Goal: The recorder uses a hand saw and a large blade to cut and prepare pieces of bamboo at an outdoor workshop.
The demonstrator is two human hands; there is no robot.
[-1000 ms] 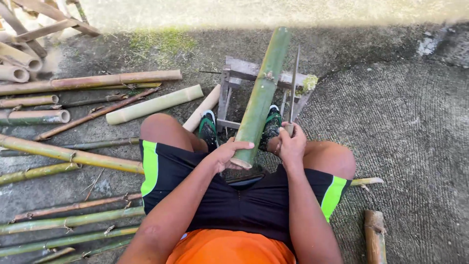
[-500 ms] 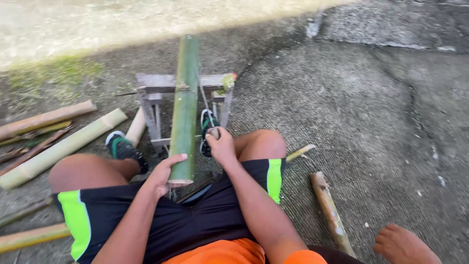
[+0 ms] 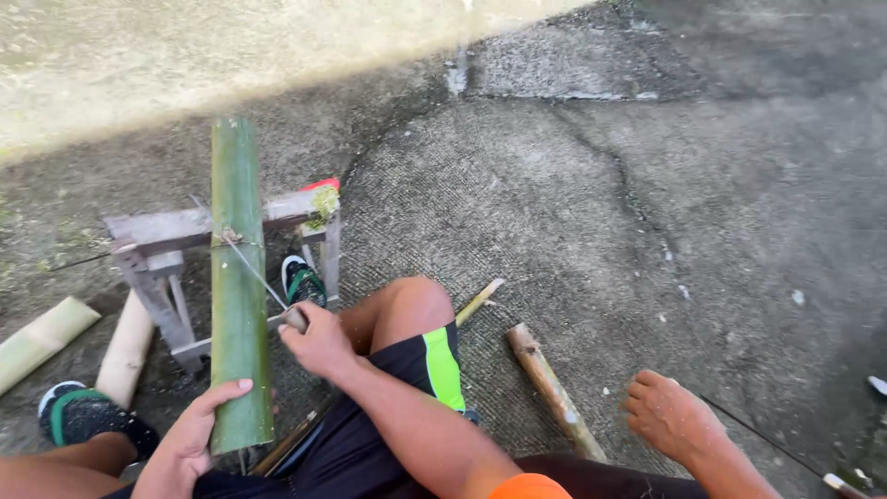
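The green bamboo pole (image 3: 237,277) is lying lengthwise across a small wooden sawhorse (image 3: 166,242), running from twelve o'clock down to six o'clock toward the seated person, its near end sitting close to the lap. A thin blade (image 3: 242,259) is biting into the pole just below the sawhorse's top rail, slanting down toward four o'clock into a handle. The right hand (image 3: 319,344) is closing tightly round that handle, just beside the pole at its three o'clock side. The left hand (image 3: 192,434) is cupping the pole's near end from seven o'clock, fingers wrapping partway round it, thumb on top.

To cut well here, the left hand should probably be pressing the pole firmly down and against the rail so it is not rolling, and staying well clear of the blade's line. The right hand would do best drawing the blade in steady strokes, keeping it true to the grain or mark.

Both feet in green-trimmed shoes (image 3: 303,281) are bracing at the sawhorse's base. At eight o'clock, pale cut bamboo lengths (image 3: 48,334) are lying on the concrete ground (image 3: 601,212); a short brown stick (image 3: 552,390) is resting at four o'clock. Another person's bare foot (image 3: 673,418) is showing at five o'clock, well apart.
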